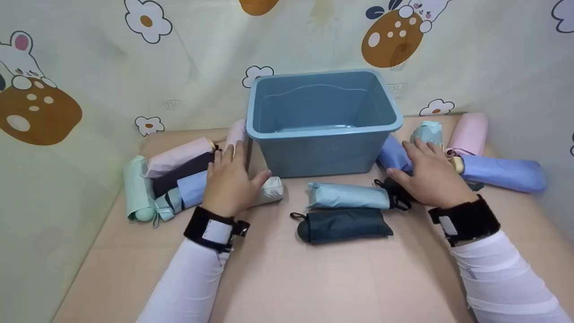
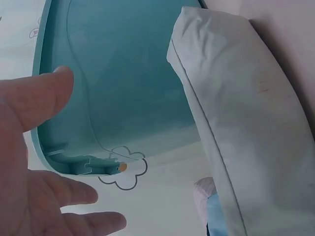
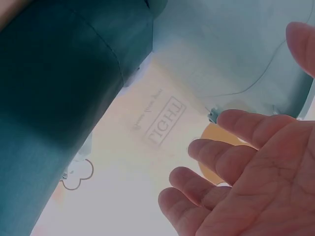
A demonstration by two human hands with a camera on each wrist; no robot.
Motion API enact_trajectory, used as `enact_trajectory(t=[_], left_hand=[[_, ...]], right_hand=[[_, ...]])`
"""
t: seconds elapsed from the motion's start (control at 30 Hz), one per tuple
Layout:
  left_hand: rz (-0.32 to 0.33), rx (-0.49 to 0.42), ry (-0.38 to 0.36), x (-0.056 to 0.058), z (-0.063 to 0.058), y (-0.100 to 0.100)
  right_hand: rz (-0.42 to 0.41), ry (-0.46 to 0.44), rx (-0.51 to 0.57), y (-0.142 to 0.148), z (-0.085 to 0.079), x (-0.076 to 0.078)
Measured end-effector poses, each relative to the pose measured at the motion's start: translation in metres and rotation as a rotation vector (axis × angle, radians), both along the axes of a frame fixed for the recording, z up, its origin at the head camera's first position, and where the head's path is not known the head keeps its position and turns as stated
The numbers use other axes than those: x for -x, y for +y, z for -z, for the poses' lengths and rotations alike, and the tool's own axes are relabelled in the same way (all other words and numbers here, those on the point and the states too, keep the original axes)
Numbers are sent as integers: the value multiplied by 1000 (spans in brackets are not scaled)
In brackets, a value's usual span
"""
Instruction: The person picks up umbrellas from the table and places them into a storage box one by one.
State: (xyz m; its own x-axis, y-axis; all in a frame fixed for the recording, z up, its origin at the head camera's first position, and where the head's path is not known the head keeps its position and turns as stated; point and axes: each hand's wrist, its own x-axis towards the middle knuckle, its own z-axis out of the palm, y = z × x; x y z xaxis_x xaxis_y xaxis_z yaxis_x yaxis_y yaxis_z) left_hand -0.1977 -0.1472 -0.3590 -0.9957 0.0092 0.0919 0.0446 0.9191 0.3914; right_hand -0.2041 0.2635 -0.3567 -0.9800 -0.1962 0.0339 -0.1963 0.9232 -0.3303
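My left hand [image 1: 231, 186], fingers spread, is over a group of folded umbrellas at the left and grips nothing. Beside its thumb lies a white folded umbrella [image 1: 272, 189], large in the left wrist view. My right hand [image 1: 437, 181] is held with fingers extended over the umbrellas at the right, also gripping nothing. A dark teal umbrella [image 3: 64, 93] crosses the left of the right wrist view; the hand mostly hides it from above. Between the hands lie a light blue umbrella [image 1: 350, 196] and a dark green umbrella [image 1: 345, 225], side by side.
Behind the umbrellas stands a blue plastic bin [image 1: 323, 154], its visible inside bare. Mint [image 1: 139, 188], pink [image 1: 177, 157] and black [image 1: 184, 172] umbrellas lie left; periwinkle [image 1: 504, 172] and pink [image 1: 471, 132] ones right. A patterned curtain [image 1: 215, 45] hangs behind the table [image 1: 305, 282].
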Motion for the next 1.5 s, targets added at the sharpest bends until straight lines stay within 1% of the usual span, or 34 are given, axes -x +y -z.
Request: enact_trajectory(t=[0.1, 0.23, 0.33, 0.4, 0.5, 0.63, 0.77, 0.87, 0.97, 1.03, 1.1, 1.2, 1.27, 1.5], left_hand=[[-1, -43, 21, -1, -2, 1], [11, -110, 78, -3, -6, 2], [40, -141, 137, -3, -11, 4], [70, -140, 168, -1, -15, 7], [114, -116, 201, 3, -21, 12], [159, -59, 220, 13, -31, 19], [205, 13, 209, 27, -38, 24], [248, 67, 179, 40, -43, 27], [295, 114, 146, 52, -44, 29], [314, 133, 150, 59, -41, 31], [318, 150, 170, 64, -38, 32], [311, 153, 205, 68, -36, 35], [315, 151, 210, 68, -38, 35], [368, 140, 222, 65, -39, 28]], right_hand=[[2, -10, -6, 0, -1, 0], [8, -24, -7, 0, -2, 0], [-1, -31, -2, -1, -1, 0], [-13, -35, -2, -3, -1, 0], [-33, -31, -10, -6, 0, 0], [-44, -25, -23, -8, 0, 0], [-48, -29, -16, -10, 3, -1], [-71, -29, 0, -13, 4, -2], [-94, -28, 9, -16, 6, -3], [-101, -29, 10, -18, 7, -3], [-109, -30, 13, -19, 8, -4], [-134, -11, 13, -23, 12, -4], [-160, 3, 18, -28, 16, -4], [-267, 3, 17, -48, 36, -6]])
